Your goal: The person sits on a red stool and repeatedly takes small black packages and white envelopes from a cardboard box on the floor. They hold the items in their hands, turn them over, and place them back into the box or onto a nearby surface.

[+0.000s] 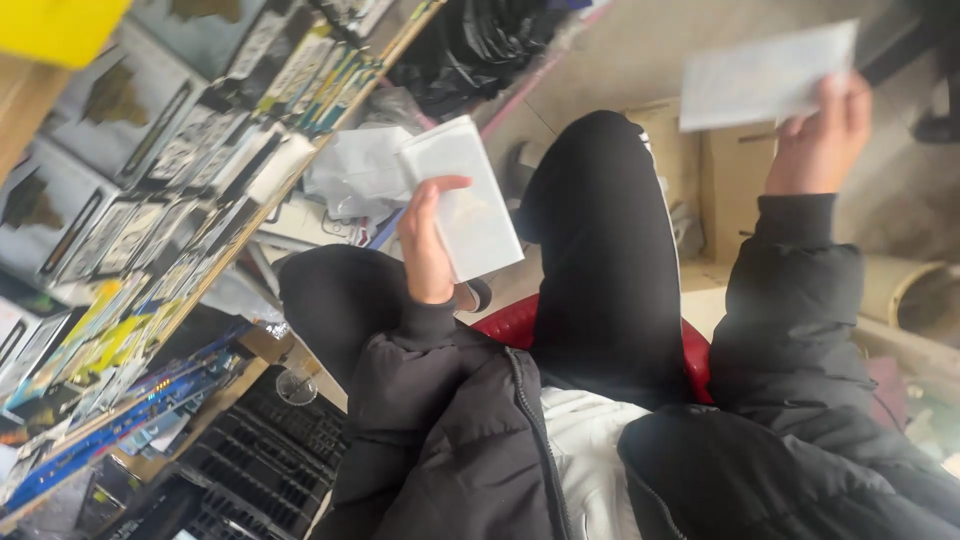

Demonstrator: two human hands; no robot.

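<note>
Sorting step — white packet (465,200) gripped in left hand (428,245); second packet (765,75) pinched by right hand (820,135) fingers, raised; set-down judged next.

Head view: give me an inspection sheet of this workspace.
Surface: wooden shelf edge at left, tilted in view.
Job's things: white packet in left hand; second white packet raised in right hand.
Clutter: rows of flat packaged goods; crumpled white wrap; black crate.
Hands: both shut on packets.
Cables: nothing seen.
Surroundings: red seat, cardboard box, concrete floor.
</note>
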